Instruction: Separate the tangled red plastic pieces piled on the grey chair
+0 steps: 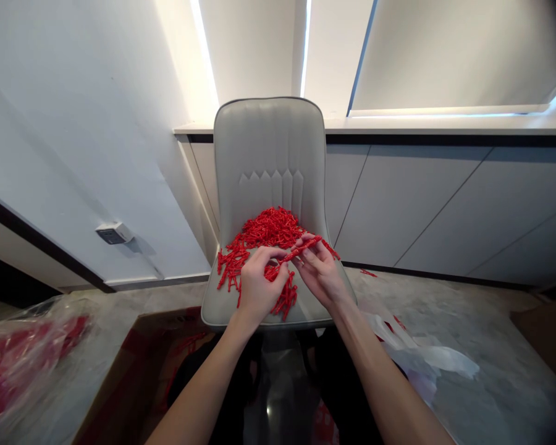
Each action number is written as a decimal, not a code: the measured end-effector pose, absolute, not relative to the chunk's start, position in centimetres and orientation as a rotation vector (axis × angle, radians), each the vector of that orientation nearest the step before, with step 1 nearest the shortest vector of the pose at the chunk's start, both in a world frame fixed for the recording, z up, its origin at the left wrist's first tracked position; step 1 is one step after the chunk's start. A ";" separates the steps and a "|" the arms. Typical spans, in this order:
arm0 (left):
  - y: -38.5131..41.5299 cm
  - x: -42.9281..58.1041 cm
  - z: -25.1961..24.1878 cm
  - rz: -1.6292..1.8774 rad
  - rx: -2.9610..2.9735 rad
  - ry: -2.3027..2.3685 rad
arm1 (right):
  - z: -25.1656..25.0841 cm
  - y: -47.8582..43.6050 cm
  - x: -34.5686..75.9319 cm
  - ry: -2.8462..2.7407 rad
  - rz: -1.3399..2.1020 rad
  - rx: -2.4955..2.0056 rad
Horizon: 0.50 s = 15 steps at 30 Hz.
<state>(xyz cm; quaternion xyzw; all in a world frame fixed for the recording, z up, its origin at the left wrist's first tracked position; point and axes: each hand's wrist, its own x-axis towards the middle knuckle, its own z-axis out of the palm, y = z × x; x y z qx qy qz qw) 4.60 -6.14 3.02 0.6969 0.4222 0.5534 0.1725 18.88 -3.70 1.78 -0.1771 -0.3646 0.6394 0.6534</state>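
- Currently the left hand (259, 285) is half closed, its fingers curled and pinching one end of a red strand (301, 252), a short chain of linked plastic pieces.
- The right hand (319, 273) is also partly closed, holding the strand's other stretch between thumb and fingers, so the strand spans the gap just above both hands.
- A heap of small red plastic pieces (269, 227) lies tangled on a grey upholstered chair (269, 136), directly ahead of the hands and partly beneath them; more of it trails down beside and under the left hand.
- As things lie, only this one strand is lifted clear, while most pieces are in the heap; no separate sorted batch shows near the hands.
- One stray red piece (368, 272) lies on the floor, ahead and to the right of the right hand.
- Below the left forearm, a clear plastic bag (25, 352) holds something red, beside an open cardboard box (143, 346).
- Below the right forearm lies a white plastic bag (421, 353).
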 end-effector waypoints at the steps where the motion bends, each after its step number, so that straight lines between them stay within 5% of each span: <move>1: -6.1 4.6 3.0 1.569 1.987 1.199 | 1.8 -3.7 18.9 -0.828 1.449 -0.411; 15: -5.8 4.6 2.5 1.419 1.479 1.112 | 1.0 -2.8 18.8 -0.798 1.431 -0.529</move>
